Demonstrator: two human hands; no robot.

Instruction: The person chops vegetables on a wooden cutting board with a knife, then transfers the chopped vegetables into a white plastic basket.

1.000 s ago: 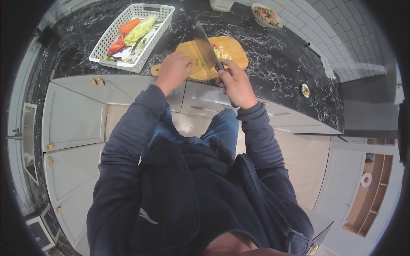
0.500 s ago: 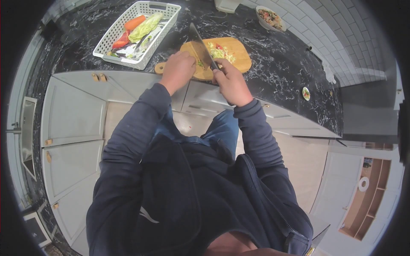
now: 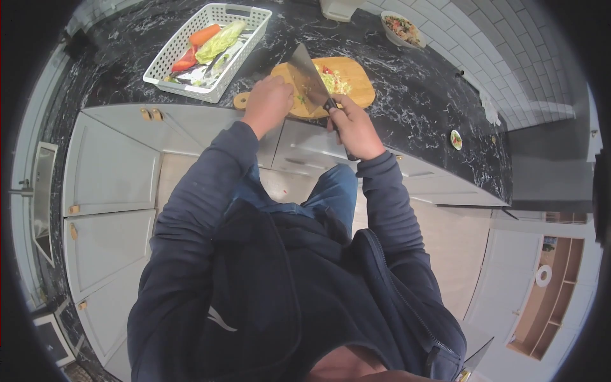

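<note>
My right hand grips the dark handle of a broad kitchen knife. Its blade slants up and left over the wooden cutting board, with the flat side facing me. Fingers curled, my left hand rests at the left part of the board, left of the blade. Whatever lies under its fingers is hidden, though small green bits show by the fingertips. Behind the blade, on the right of the board, is a heap of chopped vegetables, pale green with red pieces.
To the left, a white perforated basket holds a carrot, a red pepper piece and a leafy pale-green wedge. A bowl of mixed food stands near the tiled wall. A small patterned oval item lies on the dark counter.
My right hand has moved slightly right and down with the knife, whose blade has turned to show more of its flat side. My left hand stays nearly in place, still curled.
</note>
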